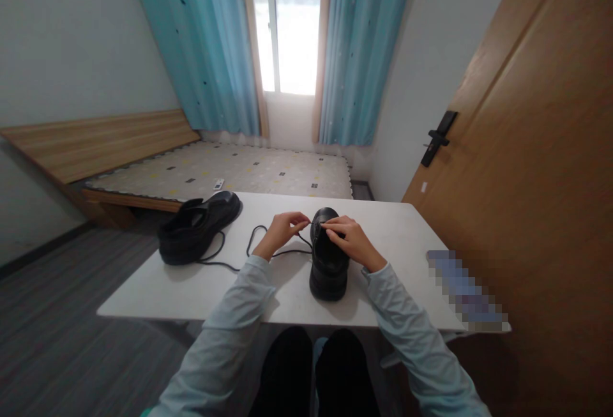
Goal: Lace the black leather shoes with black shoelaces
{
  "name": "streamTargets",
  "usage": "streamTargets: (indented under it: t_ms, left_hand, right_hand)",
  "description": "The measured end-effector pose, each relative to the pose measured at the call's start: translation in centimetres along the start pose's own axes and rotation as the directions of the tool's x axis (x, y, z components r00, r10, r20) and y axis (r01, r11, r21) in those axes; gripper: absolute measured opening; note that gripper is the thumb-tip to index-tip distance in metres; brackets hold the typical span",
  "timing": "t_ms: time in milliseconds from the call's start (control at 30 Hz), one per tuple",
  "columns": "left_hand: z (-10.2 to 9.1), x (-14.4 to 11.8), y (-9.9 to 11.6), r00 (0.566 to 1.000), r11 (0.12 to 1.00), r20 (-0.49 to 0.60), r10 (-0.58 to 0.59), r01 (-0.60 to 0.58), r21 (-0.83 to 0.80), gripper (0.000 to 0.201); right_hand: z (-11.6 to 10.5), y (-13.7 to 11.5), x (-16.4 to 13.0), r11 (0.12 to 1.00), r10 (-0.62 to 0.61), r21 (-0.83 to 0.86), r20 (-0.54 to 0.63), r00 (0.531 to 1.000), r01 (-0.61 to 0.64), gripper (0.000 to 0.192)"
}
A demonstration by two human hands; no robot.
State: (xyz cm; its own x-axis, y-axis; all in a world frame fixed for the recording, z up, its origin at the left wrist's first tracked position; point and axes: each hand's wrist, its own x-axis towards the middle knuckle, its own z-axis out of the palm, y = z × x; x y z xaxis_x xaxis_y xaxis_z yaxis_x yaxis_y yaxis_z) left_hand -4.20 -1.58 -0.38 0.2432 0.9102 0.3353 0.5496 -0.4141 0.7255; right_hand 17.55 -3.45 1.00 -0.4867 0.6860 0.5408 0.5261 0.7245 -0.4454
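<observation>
A black shoe point(329, 280) stands on the white table with its toe pointing away from me. At its left side, my left hand point(286, 228) is closed in a pinch on a thin black shoelace point(292, 251). The lace loops across the table to the left of the shoe. My right hand point(352, 236) reaches over the shoe's upper from the right, fingers pressed together near the eyelets. Whatever lies between those right fingertips is too small to make out. A second black shoe point(191, 235) sits at the table's left, with a lace trailing from it.
The white table point(387, 238) fills the space before me. A blurred-out flat item point(464, 289) lies along its right edge. Behind stands a bed point(258, 171) with a small white object point(219, 184) on it. A wooden door point(527, 149) stands close on the right.
</observation>
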Motion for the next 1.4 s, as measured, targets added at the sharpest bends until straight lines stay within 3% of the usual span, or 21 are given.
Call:
streamTargets:
  t_ms: [467,633,733,867,1033,1233,1400]
  left_hand:
    - [1.0,0.0,0.1,0.988,0.976,-0.107,0.112,-0.089,0.199,0.019]
    - [1.5,0.2,-0.7,0.977,0.966,-0.140,0.163,-0.129,0.223,0.016]
    - [1.8,0.3,-1.0,0.970,0.956,-0.146,0.195,-0.155,0.250,0.016]
    - [2.2,0.5,-1.2,0.965,0.955,-0.149,0.214,-0.174,0.239,0.015]
    - [2.7,0.7,-1.0,0.970,0.968,-0.157,0.186,-0.154,0.198,0.012]
    - [3.2,0.8,-0.8,0.980,0.990,-0.196,0.045,-0.017,0.142,0.011]
    - [3.5,1.0,-0.7,0.966,0.989,-0.247,0.070,-0.035,0.143,0.019]
  right_hand:
    - [0.0,-0.2,0.6,0.995,-0.047,-0.078,0.157,0.986,0.060,0.019]
    - [-0.2,-0.5,1.2,0.996,0.060,-0.073,0.198,0.978,-0.046,0.021]
    - [-0.3,-0.3,1.5,0.989,0.149,-0.009,0.171,0.974,-0.150,0.024]
    - [-0.2,0.2,2.2,0.982,0.187,0.017,0.093,0.978,-0.190,0.025]
    - [-0.5,0.9,3.2,0.976,0.218,-0.016,0.150,0.964,-0.218,0.025]
    - [-0.5,1.6,4.3,0.949,0.316,-0.054,0.154,0.936,-0.311,0.019]
    - [0.4,1.9,5.0,0.948,0.316,-0.084,0.158,0.935,-0.306,0.016]
